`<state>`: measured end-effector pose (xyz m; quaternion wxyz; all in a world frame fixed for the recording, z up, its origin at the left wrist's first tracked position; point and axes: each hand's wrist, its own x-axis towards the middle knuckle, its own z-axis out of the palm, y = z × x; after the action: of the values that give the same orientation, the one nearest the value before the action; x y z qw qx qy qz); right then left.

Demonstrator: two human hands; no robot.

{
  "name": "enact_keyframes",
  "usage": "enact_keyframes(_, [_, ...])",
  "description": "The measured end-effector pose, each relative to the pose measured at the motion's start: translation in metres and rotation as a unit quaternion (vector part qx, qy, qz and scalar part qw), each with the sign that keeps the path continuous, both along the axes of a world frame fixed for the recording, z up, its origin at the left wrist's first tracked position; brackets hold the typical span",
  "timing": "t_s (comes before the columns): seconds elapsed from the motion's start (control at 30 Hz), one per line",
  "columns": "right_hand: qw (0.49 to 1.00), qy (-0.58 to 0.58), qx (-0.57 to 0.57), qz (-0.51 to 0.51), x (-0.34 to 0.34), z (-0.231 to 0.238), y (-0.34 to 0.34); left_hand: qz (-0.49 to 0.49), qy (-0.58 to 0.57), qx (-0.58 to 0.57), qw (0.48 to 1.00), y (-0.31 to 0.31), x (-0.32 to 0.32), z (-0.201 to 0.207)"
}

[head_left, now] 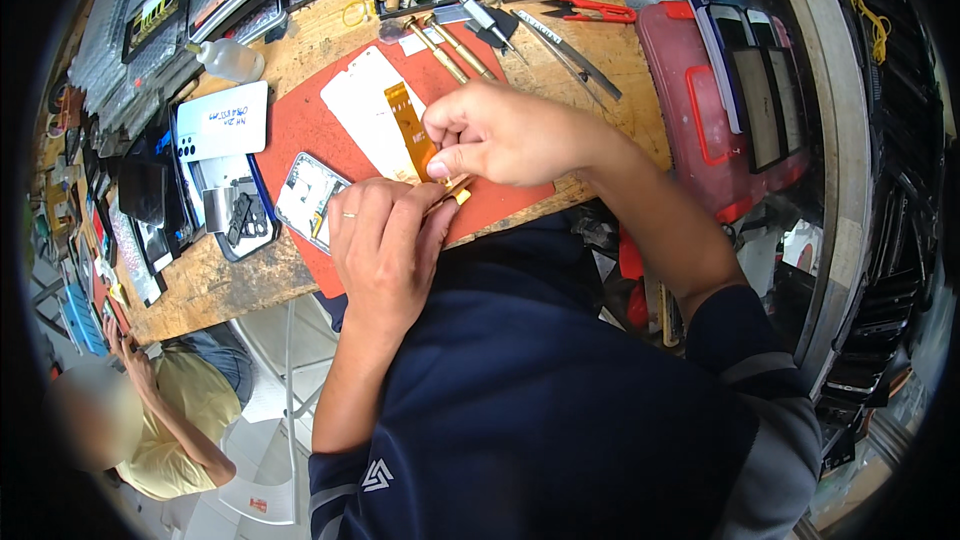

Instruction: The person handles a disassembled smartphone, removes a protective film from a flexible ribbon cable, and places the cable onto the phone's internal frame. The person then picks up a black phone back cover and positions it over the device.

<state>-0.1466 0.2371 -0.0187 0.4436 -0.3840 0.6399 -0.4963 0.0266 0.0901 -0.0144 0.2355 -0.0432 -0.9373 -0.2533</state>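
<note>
The right hand (500, 135) and left hand (385, 240) hid the lower end of the orange flex cable (406, 125), the left also covering the phone frame's (312, 195) edge, while the seated person's head (95, 415) was blurred.

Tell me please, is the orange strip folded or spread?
The strip looks spread: one long flat band shows. Lower end: hidden, cannot tell.

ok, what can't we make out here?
All in the head view:
Orange flex cable: lower end hidden by the right hand.
Yellow-tipped piece: mostly covered by the left hand; type unclear.
Loose black parts left of the silver phone frame: too small to identify.
Co-worker: lower legs hidden by the chair and bench.
</note>
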Motion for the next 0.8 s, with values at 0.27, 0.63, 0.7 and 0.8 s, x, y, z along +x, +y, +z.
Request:
enact_keyframes(0.27, [0.996, -0.079, 0.043, 0.016, -0.005, 0.011, 0.006, -0.006, 0.028, -0.056, 0.998, -0.002, 0.000, -0.002])
enact_keyframes(0.63, [0.998, -0.039, 0.040, -0.005, -0.011, 0.018, 0.009, -0.001, 0.019, -0.043, 0.999, 0.002, -0.002, 0.001])
enact_keyframes(0.7, [0.998, -0.046, 0.039, -0.009, -0.013, 0.019, 0.010, 0.011, 0.019, -0.031, 0.999, 0.003, -0.002, 0.000])
enact_keyframes(0.8, [0.998, -0.044, 0.037, 0.009, -0.013, 0.017, 0.006, 0.027, 0.022, -0.020, 0.999, 0.004, -0.002, -0.002])
